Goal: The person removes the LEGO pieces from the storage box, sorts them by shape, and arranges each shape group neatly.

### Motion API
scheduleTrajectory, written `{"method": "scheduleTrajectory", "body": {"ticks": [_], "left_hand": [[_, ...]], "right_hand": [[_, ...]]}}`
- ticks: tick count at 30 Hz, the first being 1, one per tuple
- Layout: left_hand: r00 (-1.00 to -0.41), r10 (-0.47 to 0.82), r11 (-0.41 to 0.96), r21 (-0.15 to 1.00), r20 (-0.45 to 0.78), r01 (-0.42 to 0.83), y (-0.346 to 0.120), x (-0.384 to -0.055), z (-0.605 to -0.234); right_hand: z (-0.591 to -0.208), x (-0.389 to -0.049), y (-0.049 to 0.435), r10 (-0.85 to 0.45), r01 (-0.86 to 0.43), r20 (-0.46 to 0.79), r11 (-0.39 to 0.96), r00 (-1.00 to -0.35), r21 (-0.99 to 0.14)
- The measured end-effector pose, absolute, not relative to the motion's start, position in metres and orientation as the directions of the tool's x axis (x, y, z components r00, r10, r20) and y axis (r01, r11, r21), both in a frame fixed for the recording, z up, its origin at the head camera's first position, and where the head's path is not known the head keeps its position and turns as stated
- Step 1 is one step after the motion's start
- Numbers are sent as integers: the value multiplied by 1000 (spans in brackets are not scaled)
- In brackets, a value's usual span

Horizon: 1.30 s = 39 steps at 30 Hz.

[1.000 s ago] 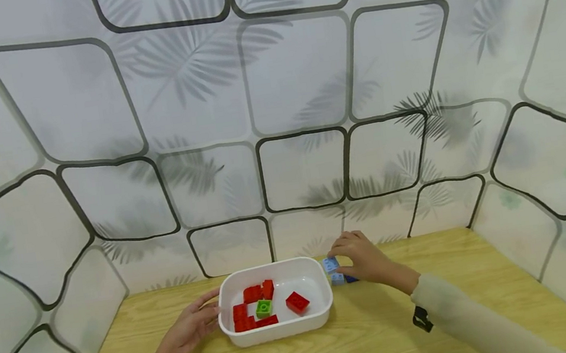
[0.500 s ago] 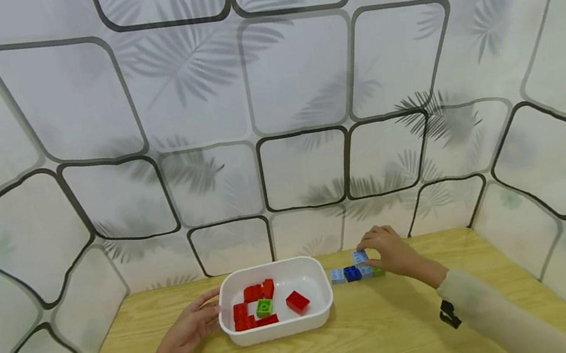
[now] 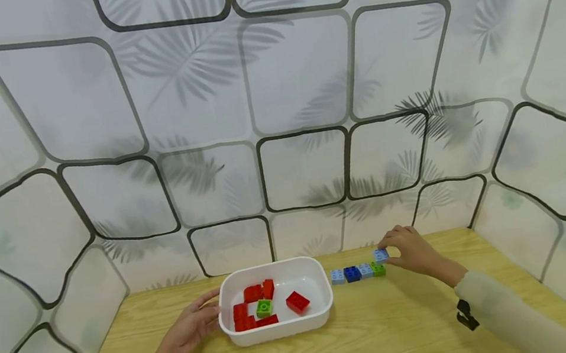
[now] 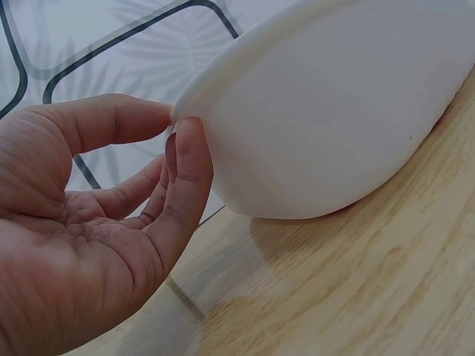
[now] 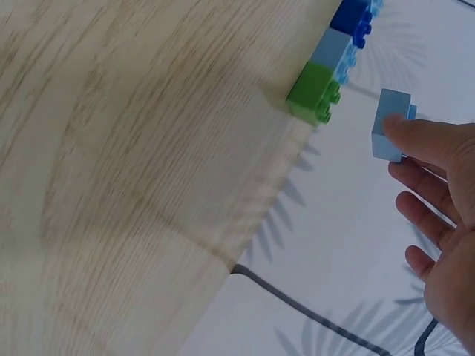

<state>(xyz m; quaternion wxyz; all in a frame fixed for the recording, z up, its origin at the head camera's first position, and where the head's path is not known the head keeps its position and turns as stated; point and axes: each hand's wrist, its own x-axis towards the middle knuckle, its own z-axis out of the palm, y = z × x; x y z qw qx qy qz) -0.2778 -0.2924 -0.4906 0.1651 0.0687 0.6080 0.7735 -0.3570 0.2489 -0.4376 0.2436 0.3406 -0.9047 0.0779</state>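
Note:
At the right of the head view, my right hand [image 3: 412, 252] pinches a light blue toy building block [image 3: 380, 255] between thumb and fingers. In the right wrist view this block [image 5: 390, 126] is off the table, beyond the green block [image 5: 312, 93]. In the head view it is just behind and right of a row on the table: light blue [image 3: 337, 277], dark blue [image 3: 352, 274], light blue [image 3: 365, 270] and green [image 3: 378, 269]. My left hand [image 3: 191, 327] touches the left end of a white plastic bin [image 3: 277, 335], fingertips at its rim [image 4: 200, 81].
Inside the bin lie several red blocks [image 3: 297, 303] and one green block [image 3: 264, 308]. The wooden table [image 3: 368, 332] ends at a patterned covering [image 3: 308, 167] behind, which also rises on the left and right.
My right hand has moved right with the light blue block, passing above the row to beyond its green end. The row now shows fully. My left hand and the bin have stayed put.

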Motion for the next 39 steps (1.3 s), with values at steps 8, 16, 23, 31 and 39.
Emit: {"method": "scheduleTrajectory", "body": {"ticks": [8, 16, 23, 31, 39], "left_hand": [[-938, 333, -205, 964, -94, -170, -292, -278, -490], [-937, 337, -181, 970, -93, -162, -291, -277, -489], [-934, 347, -188, 970, -82, -155, -292, -276, -489], [-935, 343, -187, 970, -85, -157, -292, -276, -491], [-939, 331, -177, 972, -91, -156, -293, -278, -490]], "right_hand": [[-443, -362, 265, -565, -635, 467, 773, -680, 12], [-455, -366, 274, -565, -638, 445, 770, -695, -19], [-465, -367, 274, -577, -659, 432, 750, -693, -55], [-471, -366, 272, -554, -637, 406, 765, -727, -96], [-475, -370, 271, -545, -622, 388, 777, -744, -101]]}}
